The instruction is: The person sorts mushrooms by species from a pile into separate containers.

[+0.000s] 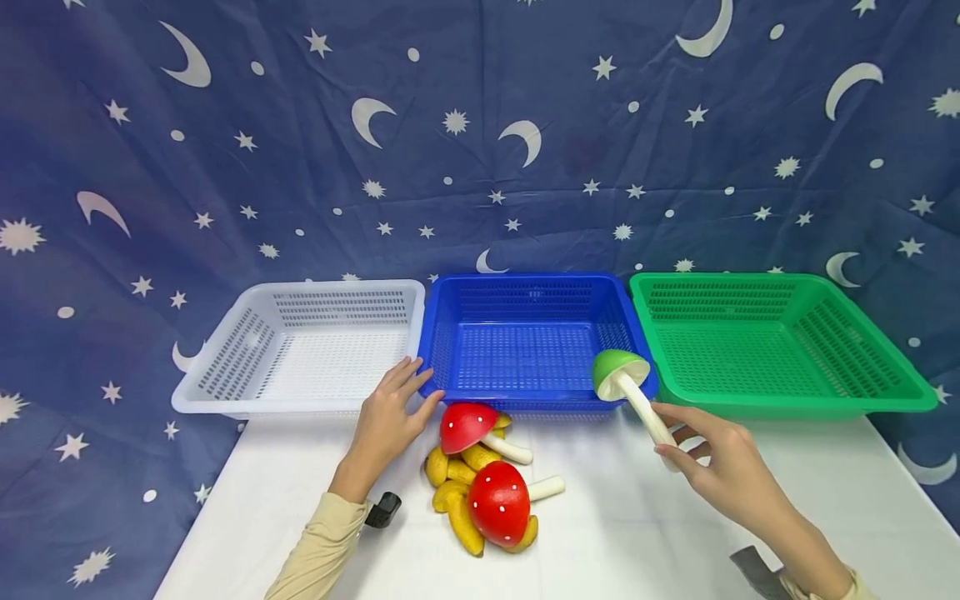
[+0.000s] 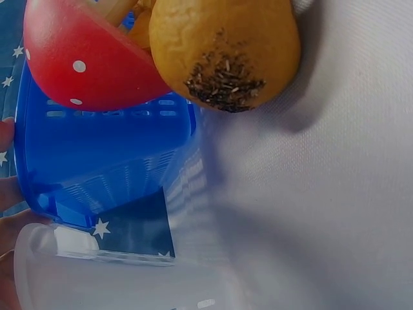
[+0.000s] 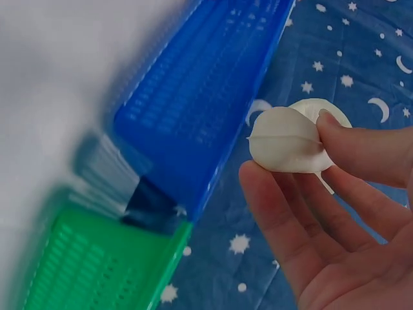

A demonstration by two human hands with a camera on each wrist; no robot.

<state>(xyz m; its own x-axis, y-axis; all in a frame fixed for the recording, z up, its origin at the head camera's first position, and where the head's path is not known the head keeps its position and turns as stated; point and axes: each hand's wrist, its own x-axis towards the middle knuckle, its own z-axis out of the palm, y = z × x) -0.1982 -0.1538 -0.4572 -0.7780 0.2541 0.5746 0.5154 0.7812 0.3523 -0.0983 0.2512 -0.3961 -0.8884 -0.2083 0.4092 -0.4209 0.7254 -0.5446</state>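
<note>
Right hand [image 1: 723,467] pinches the white stem of a green-capped mushroom [image 1: 621,372], fingers [image 3: 348,145] grasping the stem end, cap raised over the near right corner of the blue basket [image 1: 450,333]. Green basket [image 1: 862,400] sits just right of those fingers. Left hand [image 1: 390,417] lies flat on the white worktop [image 1: 637,533], fingers released, holding nothing. Two red mushrooms [image 1: 498,502] and yellow pieces [image 1: 457,517] piled just right of the left hand. White basket [image 1: 217,375] just beyond it.
</note>
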